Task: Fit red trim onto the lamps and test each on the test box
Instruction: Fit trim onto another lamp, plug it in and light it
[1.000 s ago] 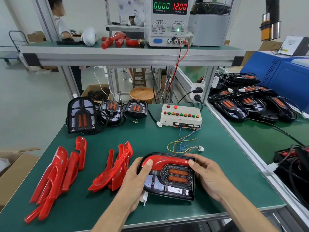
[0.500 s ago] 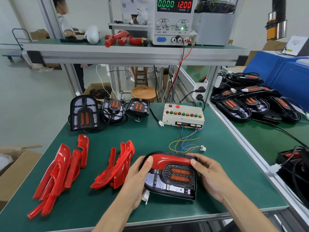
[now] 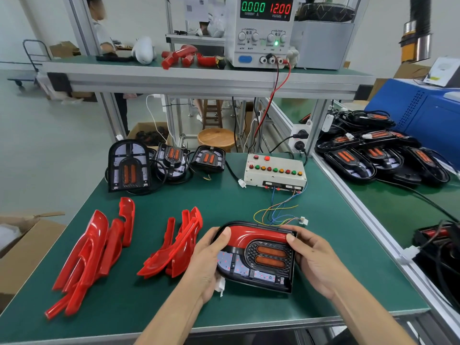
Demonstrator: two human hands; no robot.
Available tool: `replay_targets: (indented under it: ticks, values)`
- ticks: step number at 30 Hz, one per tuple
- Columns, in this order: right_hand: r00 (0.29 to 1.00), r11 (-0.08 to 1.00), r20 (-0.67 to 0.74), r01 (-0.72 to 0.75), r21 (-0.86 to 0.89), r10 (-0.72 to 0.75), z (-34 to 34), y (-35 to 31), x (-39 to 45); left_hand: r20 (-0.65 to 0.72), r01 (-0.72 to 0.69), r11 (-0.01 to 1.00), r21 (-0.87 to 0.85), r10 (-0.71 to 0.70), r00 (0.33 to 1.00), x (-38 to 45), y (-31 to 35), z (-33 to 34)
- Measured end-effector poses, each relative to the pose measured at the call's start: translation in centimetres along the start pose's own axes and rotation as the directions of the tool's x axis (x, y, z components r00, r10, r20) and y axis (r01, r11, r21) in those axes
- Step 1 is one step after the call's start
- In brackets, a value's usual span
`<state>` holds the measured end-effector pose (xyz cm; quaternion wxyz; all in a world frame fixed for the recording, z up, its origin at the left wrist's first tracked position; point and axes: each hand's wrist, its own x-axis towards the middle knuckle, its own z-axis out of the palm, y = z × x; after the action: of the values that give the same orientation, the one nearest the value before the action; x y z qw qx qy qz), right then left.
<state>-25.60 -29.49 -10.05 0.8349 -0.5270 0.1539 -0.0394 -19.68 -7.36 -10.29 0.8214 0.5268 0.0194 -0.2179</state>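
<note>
A black lamp [image 3: 258, 267] with two orange lenses lies at the table's front middle, a red trim [image 3: 256, 235] sitting along its upper edge. My left hand [image 3: 206, 262] grips the lamp's left side, thumb on the trim's left end. My right hand [image 3: 316, 260] holds the right side, thumb pressing the trim's right end. The white test box [image 3: 275, 173] with coloured buttons stands behind, its loose wires ending in a white plug [image 3: 303, 220] just above the lamp. Two heaps of red trims [image 3: 94, 250] [image 3: 176, 245] lie to the left.
Three lamps without trim [image 3: 130, 168] stand at the table's back left. A power supply [image 3: 263, 31] reading 12.00 sits on the upper shelf. Several black lamps [image 3: 373, 155] are piled on the right bench. A cardboard box [image 3: 20, 247] is at the left.
Both hands stay on the lamp with thumbs on the red trim; the lamp has barely shifted. The view has tilted slightly.
</note>
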Motion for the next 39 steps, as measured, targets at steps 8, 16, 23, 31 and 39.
replay_targets:
  ticks: [8,16,23,31,39]
  values:
    - [1.0,1.0,-0.001,-0.024,-0.015,0.024,-0.2,0.2,0.4,-0.017,0.026,0.999,-0.021,-0.027,1.0,0.0,0.3,0.2]
    - [0.976,0.384,0.153,0.203,-0.901,-0.155,1.3,-4.5,0.9,0.009,-0.033,0.999,0.037,0.032,0.999,-0.2,0.6,0.2]
    - [0.927,0.142,0.373,0.365,-0.92,0.033,7.7,-4.9,2.0,0.107,-0.194,0.968,0.157,0.178,0.978,-0.3,0.9,1.3]
    - [0.93,0.319,0.369,0.353,-0.88,-0.014,7.0,-4.1,2.6,0.12,-0.036,0.997,0.062,0.029,0.992,-0.1,1.6,0.8]
    - [0.924,0.395,0.378,0.372,-0.84,-0.065,6.9,-3.9,2.0,0.101,-0.053,0.998,0.043,0.048,0.994,0.0,1.7,2.2]
